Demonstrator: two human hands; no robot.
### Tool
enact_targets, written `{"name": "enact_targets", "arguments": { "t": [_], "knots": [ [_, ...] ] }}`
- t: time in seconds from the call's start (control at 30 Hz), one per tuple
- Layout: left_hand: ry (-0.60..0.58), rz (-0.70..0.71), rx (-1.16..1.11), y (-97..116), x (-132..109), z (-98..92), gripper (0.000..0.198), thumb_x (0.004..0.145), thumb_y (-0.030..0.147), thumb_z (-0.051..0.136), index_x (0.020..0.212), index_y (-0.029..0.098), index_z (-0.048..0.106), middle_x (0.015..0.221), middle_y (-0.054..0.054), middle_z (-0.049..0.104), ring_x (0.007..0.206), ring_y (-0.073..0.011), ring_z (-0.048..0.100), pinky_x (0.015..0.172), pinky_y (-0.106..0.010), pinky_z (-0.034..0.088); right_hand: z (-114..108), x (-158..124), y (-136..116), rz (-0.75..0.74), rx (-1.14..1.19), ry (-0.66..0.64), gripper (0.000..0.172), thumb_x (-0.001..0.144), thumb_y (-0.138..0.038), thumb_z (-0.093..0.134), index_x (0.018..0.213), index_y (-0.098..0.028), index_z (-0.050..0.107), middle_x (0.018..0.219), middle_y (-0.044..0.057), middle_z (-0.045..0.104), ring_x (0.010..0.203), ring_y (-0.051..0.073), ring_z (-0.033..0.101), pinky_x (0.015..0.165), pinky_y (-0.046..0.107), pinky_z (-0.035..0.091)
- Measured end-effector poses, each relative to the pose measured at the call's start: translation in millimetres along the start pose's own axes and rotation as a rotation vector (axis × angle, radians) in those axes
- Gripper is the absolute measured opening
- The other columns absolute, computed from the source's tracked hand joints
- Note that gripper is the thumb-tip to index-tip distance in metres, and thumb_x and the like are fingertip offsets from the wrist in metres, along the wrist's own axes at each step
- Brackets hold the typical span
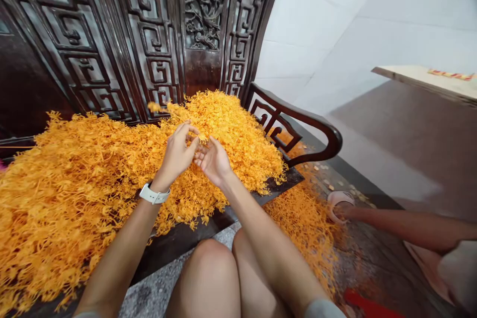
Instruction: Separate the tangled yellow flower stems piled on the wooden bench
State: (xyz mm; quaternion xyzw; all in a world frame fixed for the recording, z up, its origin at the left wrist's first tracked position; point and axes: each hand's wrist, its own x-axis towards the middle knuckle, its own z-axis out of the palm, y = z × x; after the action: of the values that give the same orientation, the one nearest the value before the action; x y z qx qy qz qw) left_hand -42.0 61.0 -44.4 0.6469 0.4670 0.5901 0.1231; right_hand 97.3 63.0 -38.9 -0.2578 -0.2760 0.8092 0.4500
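"Wooden bench [203, 69], orange heap [122, 159] on it. Your grip?"

"Your left hand [179, 153] and right hand [216, 161] half-curled, orange floret [203, 137] between them; whether it's pinched, I can't tell. Probably light, springy: take its centre."

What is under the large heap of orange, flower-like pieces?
Along the front edge, the glossy dark wooden bench seat shows beneath the orange heap. The rest is mostly covered, so anything else there cannot be seen.
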Motion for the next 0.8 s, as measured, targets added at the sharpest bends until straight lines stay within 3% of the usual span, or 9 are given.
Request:
{"name": "enact_targets", "arguments": {
  "t": [0.13,0.27,0.4,0.5,0.63,0.8],
  "knots": [
    [0.017,-0.047,-0.042,2.7,2.4,-5.2,0.015,0.096,0.022,0.063,0.109,0.029,0.067,0.116,-0.005,0.077,0.076,-0.0198,0.068,0.067,-0.036,0.051,0.6,-2.9,-0.6,-0.056,-0.174,0.023,0.040,0.104,-0.057,0.055,0.092,-0.020,0.066,0.076,0.001,0.067,0.061,0.012,0.056,0.060,0.024,0.047],
    [0.103,-0.085,0.041,9.3,6.2,-18.2,0.016,0.100,0.037,0.068,0.110,0.026,0.075,0.103,-0.004,0.078,0.061,-0.0146,0.056,0.058,-0.032,0.040,-2.7,-8.1,-7.3,-0.094,-0.363,0.115,0.065,0.098,-0.077,0.052,0.081,-0.017,0.068,0.069,0.003,0.064,0.056,0.012,0.054,0.057,0.027,0.043],
    [0.209,0.024,0.298,12.1,8.6,-27.6,0.026,0.099,0.046,0.072,0.102,0.024,0.084,0.102,-0.007,0.076,0.091,-0.0229,0.068,0.084,-0.037,0.050,-9.6,-7.5,-13.5,-0.248,-0.462,0.304,0.059,0.092,-0.078,0.061,0.088,-0.020,0.065,0.070,0.002,0.063,0.055,0.012,0.052,0.057,0.029,0.041],
    [0.192,0.036,0.366,12.7,8.9,-28.7,0.024,0.098,0.046,0.074,0.104,0.027,0.086,0.110,-0.010,0.071,0.107,-0.0280,0.066,0.096,-0.045,0.051,-11.0,-5.5,-13.4,-0.455,-0.541,0.366,0.050,0.091,-0.073,0.067,0.099,-0.024,0.058,0.081,0.001,0.065,0.062,0.013,0.055,0.060,0.029,0.044],
    [0.147,0.036,0.402,20.9,7.8,-28.1,0.028,0.097,0.051,0.073,0.105,0.028,0.087,0.129,-0.014,0.062,0.127,-0.0346,0.058,0.108,-0.053,0.047,-7.9,-7.5,-6.9,-0.646,-0.788,0.230,0.048,0.093,-0.068,0.069,0.118,-0.028,0.059,0.099,0.004,0.063,0.081,0.017,0.059,0.071,0.032,0.049],
    [0.078,0.008,0.335,27.9,6.8,-26.8,0.030,0.095,0.054,0.074,0.103,0.027,0.087,0.132,-0.014,0.057,0.134,-0.0358,0.053,0.111,-0.054,0.045,-10.8,-7.0,1.1,-0.737,-1.062,0.018,0.051,0.095,-0.056,0.074,0.134,-0.027,0.059,0.096,0.002,0.061,0.077,0.015,0.055,0.072,0.034,0.047]
  ]
}}
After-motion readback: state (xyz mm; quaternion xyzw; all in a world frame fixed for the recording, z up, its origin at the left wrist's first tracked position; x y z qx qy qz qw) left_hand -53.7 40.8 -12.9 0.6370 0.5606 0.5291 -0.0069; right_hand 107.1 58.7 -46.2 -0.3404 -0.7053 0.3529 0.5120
